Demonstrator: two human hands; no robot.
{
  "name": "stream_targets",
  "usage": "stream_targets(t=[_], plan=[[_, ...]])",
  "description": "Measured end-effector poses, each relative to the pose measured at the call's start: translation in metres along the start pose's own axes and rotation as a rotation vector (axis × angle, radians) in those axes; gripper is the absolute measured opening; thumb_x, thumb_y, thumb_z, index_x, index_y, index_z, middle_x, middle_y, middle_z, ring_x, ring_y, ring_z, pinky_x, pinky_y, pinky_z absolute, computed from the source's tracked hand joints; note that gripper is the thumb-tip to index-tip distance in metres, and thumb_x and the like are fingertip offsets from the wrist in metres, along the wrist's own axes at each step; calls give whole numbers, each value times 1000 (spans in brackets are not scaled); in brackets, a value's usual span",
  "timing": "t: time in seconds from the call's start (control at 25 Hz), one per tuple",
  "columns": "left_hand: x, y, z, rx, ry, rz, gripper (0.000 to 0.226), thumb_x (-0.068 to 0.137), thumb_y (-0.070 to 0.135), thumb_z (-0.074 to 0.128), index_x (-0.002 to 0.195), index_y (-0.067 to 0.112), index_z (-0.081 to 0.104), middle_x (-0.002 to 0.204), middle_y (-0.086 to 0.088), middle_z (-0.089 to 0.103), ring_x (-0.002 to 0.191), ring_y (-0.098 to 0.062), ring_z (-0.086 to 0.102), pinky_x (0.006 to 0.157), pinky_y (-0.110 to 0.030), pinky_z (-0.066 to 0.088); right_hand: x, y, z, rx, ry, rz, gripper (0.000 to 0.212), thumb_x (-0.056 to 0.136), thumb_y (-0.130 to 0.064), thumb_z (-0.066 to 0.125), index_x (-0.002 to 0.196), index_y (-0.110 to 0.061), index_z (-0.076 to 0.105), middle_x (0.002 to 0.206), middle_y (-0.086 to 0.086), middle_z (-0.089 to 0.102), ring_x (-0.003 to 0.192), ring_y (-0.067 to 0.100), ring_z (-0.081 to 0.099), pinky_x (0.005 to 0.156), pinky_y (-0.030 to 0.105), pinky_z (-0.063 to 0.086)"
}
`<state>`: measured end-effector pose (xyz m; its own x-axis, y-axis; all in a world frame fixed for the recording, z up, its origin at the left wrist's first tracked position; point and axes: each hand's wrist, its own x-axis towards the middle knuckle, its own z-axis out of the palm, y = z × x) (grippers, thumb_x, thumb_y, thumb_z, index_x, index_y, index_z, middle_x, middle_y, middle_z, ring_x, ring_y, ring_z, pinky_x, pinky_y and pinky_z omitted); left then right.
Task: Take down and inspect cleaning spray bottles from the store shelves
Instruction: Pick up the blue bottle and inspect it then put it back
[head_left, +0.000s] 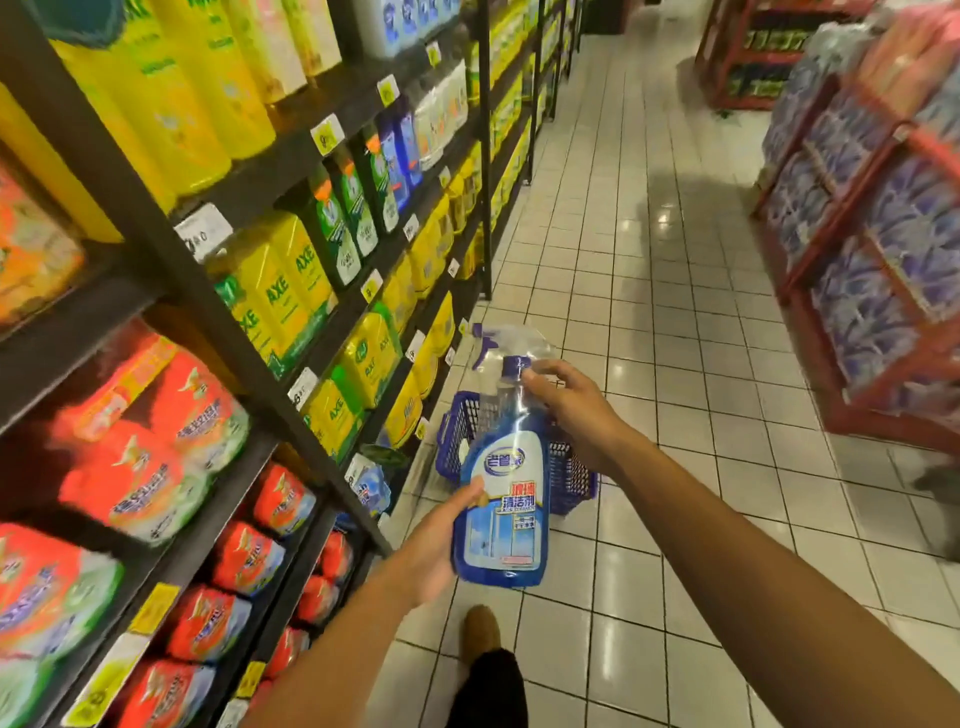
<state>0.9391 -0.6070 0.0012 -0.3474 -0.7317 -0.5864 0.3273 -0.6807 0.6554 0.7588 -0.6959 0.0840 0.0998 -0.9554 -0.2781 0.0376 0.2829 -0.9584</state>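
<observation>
A blue spray bottle (501, 499) with a white and blue label and a clear-wrapped trigger head is held in front of me over the aisle floor, its label facing up. My left hand (436, 545) grips the bottle's lower body, thumb on the label. My right hand (569, 410) pinches the neck just below the blue trigger. More spray bottles (400, 156) in blue and green stand on a dark shelf (291, 150) to my left, further along.
Dark shelving on the left carries yellow detergent bottles (291, 280) and red-orange packs (150, 457). A blue plastic basket (569, 478) sits on the white tiled floor below the bottle. Red racks of blue-wrapped packs (872, 249) line the right. My shoe (480, 631) shows below.
</observation>
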Motion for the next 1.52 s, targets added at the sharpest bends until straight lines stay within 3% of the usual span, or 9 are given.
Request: stream_targets(t=[0.2, 0.4, 0.52, 0.64, 0.76, 0.92, 1.08, 1.2, 1.52], plan=[[134, 66, -25, 138, 6, -77, 34, 95, 35, 49, 97, 13, 75, 95, -1, 78, 86, -16, 75, 63, -32, 60, 146, 12, -29, 90, -25, 139, 6, 96, -22, 62, 95, -16, 61, 85, -1, 71, 74, 16, 68, 62, 30, 55], [274, 92, -61, 328, 115, -54, 23, 100, 15, 47, 119, 7, 56, 87, -1, 74, 74, -12, 73, 67, -28, 60, 260, 51, -63, 97, 35, 175, 16, 91, -13, 69, 102, -2, 66, 95, 10, 71, 82, 21, 69, 63, 29, 57], [371, 95, -80, 470, 156, -109, 25, 101, 13, 45, 124, 7, 54, 95, -3, 68, 74, -8, 69, 65, -23, 57, 325, 88, -88, 126, 63, 137, 21, 91, 0, 66, 92, -20, 72, 90, 0, 75, 73, 9, 71, 56, 20, 55], [464, 86, -99, 522, 196, -184, 24, 101, 6, 44, 122, 10, 55, 110, -6, 63, 80, -10, 65, 64, -19, 56, 388, 141, -118, 176, 101, 225, 25, 91, 0, 66, 109, -16, 61, 110, 9, 70, 83, 12, 69, 57, 17, 54], [532, 72, -117, 522, 211, -245, 20, 100, 5, 45, 112, 14, 59, 106, -9, 68, 82, -13, 70, 70, -26, 58, 441, 193, -140, 212, 162, 255, 28, 88, -3, 71, 109, -17, 60, 115, 11, 70, 90, 14, 69, 67, 22, 58], [605, 49, -156, 520, 317, -297, 24, 99, 7, 49, 119, 20, 51, 81, 14, 75, 74, 6, 69, 61, -12, 52, 506, 275, -138, 166, 168, 211, 34, 82, -1, 76, 110, -17, 64, 110, 5, 72, 104, 19, 68, 90, 36, 56], [665, 22, -194, 354, 377, -239, 29, 96, 17, 55, 124, 23, 56, 129, -5, 61, 106, -13, 65, 80, -22, 55, 545, 352, -112, 91, 131, 207, 31, 78, -17, 80, 105, -29, 70, 100, -6, 75, 96, 13, 71, 83, 35, 58], [704, -8, -222, 153, 494, -283, 34, 101, 29, 47, 131, 15, 55, 129, -12, 63, 108, -24, 67, 78, -34, 58, 564, 416, -87, -30, 105, 236, 29, 73, -39, 79, 100, -42, 70, 102, -20, 68, 95, 2, 66, 78, 19, 53], [764, -54, -263, -52, 589, -388, 44, 99, 40, 46, 119, 8, 68, 113, -18, 71, 106, -35, 66, 93, -48, 51, 579, 552, -40, -155, 271, 468, 35, 82, -9, 73, 97, -37, 58, 91, -9, 67, 80, 2, 64, 64, 16, 49]])
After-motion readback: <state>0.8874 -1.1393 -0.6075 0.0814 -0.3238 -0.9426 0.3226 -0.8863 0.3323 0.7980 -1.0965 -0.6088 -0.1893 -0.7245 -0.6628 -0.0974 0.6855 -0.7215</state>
